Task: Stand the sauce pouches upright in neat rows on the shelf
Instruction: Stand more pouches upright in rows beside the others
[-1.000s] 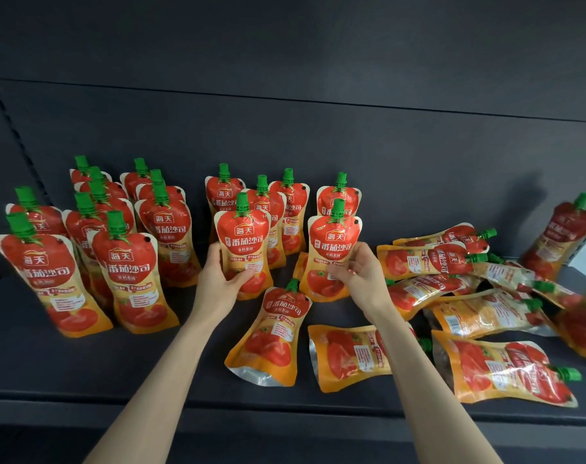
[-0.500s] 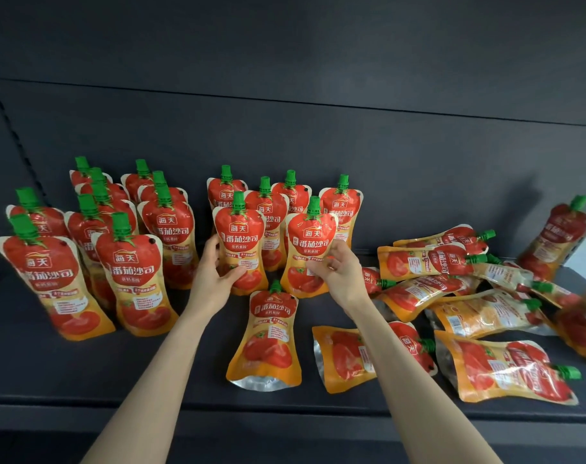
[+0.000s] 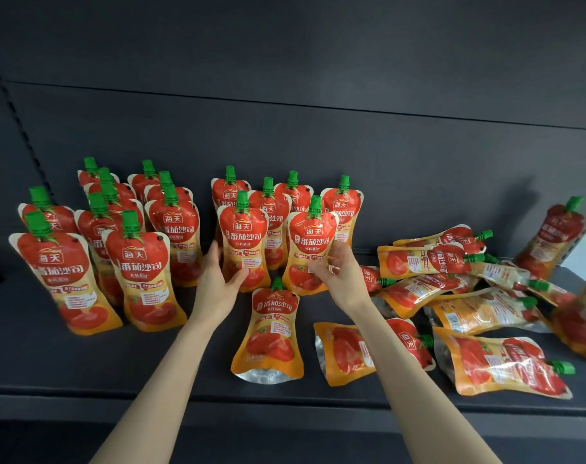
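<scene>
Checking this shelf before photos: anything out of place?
Yes: a jumble of pouches lies flat on the right of the shelf, and a single pouch lies flat in front of the middle standing rows.

Green-capped red sauce pouches stand upright left and centre; fallen pouches lie, seemingly overlapping, at right.

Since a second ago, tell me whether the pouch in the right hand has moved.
Yes. The right-hand pouch has shifted left, toward the left-hand pouch, uncovering the standing back-row pouch it hid before.
</scene>
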A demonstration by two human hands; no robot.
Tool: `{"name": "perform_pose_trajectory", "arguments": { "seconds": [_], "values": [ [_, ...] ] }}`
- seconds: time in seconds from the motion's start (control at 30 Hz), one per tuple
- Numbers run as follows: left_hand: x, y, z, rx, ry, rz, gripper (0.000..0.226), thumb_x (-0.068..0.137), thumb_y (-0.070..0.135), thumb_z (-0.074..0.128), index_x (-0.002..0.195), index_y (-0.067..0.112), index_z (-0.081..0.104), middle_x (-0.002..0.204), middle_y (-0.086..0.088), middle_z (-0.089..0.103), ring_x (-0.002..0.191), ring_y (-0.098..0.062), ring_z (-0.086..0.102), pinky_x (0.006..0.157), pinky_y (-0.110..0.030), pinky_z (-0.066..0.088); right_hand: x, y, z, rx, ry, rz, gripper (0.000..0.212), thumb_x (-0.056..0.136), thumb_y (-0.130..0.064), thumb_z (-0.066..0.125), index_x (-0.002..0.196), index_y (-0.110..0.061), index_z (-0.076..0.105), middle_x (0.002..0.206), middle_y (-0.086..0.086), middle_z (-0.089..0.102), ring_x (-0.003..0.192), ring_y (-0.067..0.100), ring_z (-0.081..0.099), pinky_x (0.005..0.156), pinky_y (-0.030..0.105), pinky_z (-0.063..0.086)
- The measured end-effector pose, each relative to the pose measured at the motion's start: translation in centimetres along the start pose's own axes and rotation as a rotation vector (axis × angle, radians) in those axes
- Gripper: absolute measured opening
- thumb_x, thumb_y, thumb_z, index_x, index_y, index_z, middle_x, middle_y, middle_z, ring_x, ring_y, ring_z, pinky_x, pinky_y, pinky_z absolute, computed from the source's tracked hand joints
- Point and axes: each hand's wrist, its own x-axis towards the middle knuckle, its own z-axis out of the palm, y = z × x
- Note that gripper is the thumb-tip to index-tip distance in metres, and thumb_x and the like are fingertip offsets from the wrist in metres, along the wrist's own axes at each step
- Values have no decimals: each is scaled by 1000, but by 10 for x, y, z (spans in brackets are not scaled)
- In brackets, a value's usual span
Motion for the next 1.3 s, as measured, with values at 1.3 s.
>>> {"name": "perform_pose_trajectory", "arguments": {
  "seconds": [1.3],
  "values": [
    [-159, 39, -19, -162, -225, -312, 51, 73, 25, 77, 112, 17, 45, 94, 6, 59, 80, -7, 61, 58, -20, 43, -157, -4, -32, -249, -32, 417, 103, 58, -49, 83, 138, -16, 26, 132, 8, 42, 127, 27, 37, 109, 51, 30]
  ]
}}
